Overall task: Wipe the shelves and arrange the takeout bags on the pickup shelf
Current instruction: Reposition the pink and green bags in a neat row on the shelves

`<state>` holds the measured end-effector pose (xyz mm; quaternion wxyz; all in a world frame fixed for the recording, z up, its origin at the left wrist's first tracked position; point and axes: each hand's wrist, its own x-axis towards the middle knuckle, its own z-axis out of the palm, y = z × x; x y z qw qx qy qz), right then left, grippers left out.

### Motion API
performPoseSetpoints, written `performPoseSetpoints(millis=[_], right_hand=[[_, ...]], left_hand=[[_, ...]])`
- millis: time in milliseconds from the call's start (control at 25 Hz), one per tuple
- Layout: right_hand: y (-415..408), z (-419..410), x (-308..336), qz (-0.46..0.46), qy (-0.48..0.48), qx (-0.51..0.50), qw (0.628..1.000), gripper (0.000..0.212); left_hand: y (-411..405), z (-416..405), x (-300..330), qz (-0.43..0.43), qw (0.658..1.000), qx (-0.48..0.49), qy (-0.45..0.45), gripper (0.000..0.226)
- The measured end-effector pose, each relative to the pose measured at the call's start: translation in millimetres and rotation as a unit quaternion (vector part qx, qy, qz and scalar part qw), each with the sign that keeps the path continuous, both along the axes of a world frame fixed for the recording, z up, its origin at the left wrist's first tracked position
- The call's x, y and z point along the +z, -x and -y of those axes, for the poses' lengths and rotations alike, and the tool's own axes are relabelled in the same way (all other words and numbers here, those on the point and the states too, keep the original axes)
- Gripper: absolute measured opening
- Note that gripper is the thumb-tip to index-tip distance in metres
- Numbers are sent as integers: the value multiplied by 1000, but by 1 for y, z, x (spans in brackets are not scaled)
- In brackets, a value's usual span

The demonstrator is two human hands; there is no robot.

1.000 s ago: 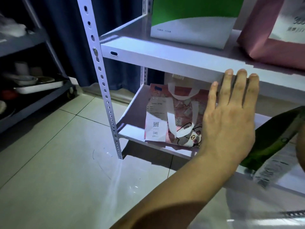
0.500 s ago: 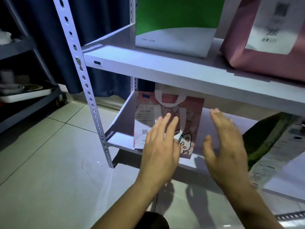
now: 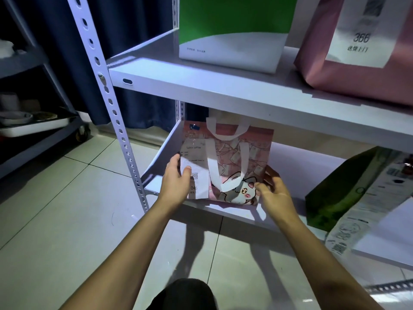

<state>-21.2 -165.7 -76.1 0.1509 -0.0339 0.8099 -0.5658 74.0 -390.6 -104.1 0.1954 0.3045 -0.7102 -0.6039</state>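
- Pale floor tiles fill the lower left of the head view, with a white perforated-metal shelving rack rising from them and a dark blue curtain behind it.
- On the rack's low shelf, at mid-frame, stands the pink paper takeout bag with white handles and a cartoon cat, upright near the front edge.
- Left hand grips the bag's left side, thumb pressed on the white order receipt taped to its face, the other fingers curled round the edge.
- Right hand holds the bag's lower right corner, fingers wrapped behind it and thumb toward the front.
- To do this step well, I judge the bag should be kept level and moved by its sides, not its handles, and set with the receipt facing out.
- Containers: whatever the pink bag holds is hidden.
- Right of it, a dark green bag with a long printed slip leans tilted on the same shelf; its contents are unseen.
- On the shelf above, in the upper part of the frame, a green-and-white paper bag and a pink paper bag labelled 366 stand upright, tops out of frame.
- Far left, a grey cart carries a white tray with dishes.
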Motion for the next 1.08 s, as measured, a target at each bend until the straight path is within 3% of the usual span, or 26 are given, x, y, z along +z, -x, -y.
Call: performPoseSetpoints(millis=[240,400,520,880,960,1040,1080], right_hand=[[-14,-8,11,-79,-16,9,997,15],[-42,-7,27,-64,-16,18,998,7],[-66,-5,44,-54,-17,96,994,5],[-96,23,199,-164,41,249,954,10],[-92,35,227,-206,17,236,950,13],[-78,48,249,-258,21,161,952,6],[-68,56,260,-290,15,115,950,18]], left_hand=[[-48,-2,12,-64,993,101,-24,11],[-95,-10,33,-125,985,91,-75,12],[-127,-8,53,-149,975,93,-137,11],[-185,34,138,-256,946,148,-129,10],[-184,41,154,-279,941,147,-121,10],[-181,44,168,-295,938,138,-119,10],[-180,45,172,-299,938,136,-116,10]])
